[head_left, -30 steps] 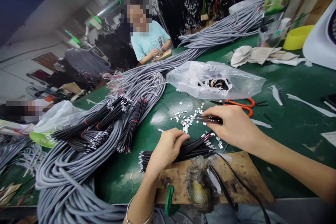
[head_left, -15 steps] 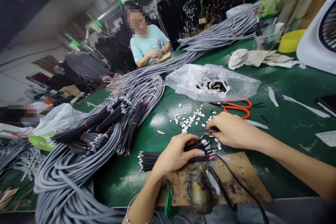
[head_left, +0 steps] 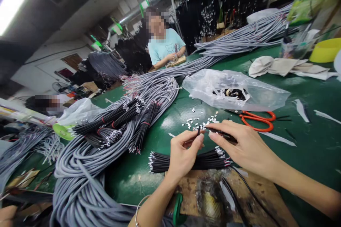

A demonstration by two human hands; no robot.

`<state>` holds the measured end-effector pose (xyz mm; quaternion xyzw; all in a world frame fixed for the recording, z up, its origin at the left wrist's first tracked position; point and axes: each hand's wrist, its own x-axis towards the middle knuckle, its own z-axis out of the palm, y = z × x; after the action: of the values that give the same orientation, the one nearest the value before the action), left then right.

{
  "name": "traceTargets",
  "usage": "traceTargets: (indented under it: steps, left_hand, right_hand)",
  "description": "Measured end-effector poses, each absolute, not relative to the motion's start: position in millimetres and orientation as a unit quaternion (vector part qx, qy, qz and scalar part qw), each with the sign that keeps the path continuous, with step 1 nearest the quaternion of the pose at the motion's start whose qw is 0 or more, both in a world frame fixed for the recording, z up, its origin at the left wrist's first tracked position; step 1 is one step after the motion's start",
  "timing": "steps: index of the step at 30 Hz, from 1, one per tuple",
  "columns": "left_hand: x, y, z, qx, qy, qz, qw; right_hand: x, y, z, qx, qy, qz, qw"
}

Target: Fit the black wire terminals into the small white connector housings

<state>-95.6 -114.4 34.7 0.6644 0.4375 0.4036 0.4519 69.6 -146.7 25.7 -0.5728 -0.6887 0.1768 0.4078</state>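
My left hand (head_left: 183, 154) is closed, pinching a short black wire (head_left: 199, 131) between thumb and fingertips. Close to its right, my right hand (head_left: 241, 142) grips a slim dark tool (head_left: 226, 135); its exact kind is partly hidden by the fingers. Below both hands lies a loose row of short black wires (head_left: 205, 162) with silvery ends, along the far edge of a stained wooden board (head_left: 186, 188). Small white scraps (head_left: 191, 122) are scattered on the green table (head_left: 130, 181) just beyond my fingertips.
Orange-handled scissors (head_left: 258, 125) lie past my right hand, near a clear plastic bag (head_left: 266, 94). Grey cables (head_left: 80, 173) fill the left side, with tied black wire bundles (head_left: 138, 131) on top. A green clamp (head_left: 177, 209) sits at the board's left. Across the table sits a co-worker (head_left: 165, 48).
My left hand has come off the wire row and lifted with one black wire. My right hand has brought the tool up beside it. The view has swung left.
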Motion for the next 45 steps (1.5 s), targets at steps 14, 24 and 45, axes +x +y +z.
traceTargets:
  steps: [14,24,45]
  left_hand:
    - [-99,-114,33,0.701,0.459,0.376,0.396]
    - [-98,-115,34,0.661,0.465,0.390,0.442]
    - [-98,-114,27,0.783,0.300,0.375,0.396]
  right_hand:
    - [67,-152,24,-0.568,-0.704,0.154,0.397]
    - [67,-153,24,-0.585,-0.700,0.109,0.394]
    - [69,-135,22,-0.477,-0.571,0.506,0.436]
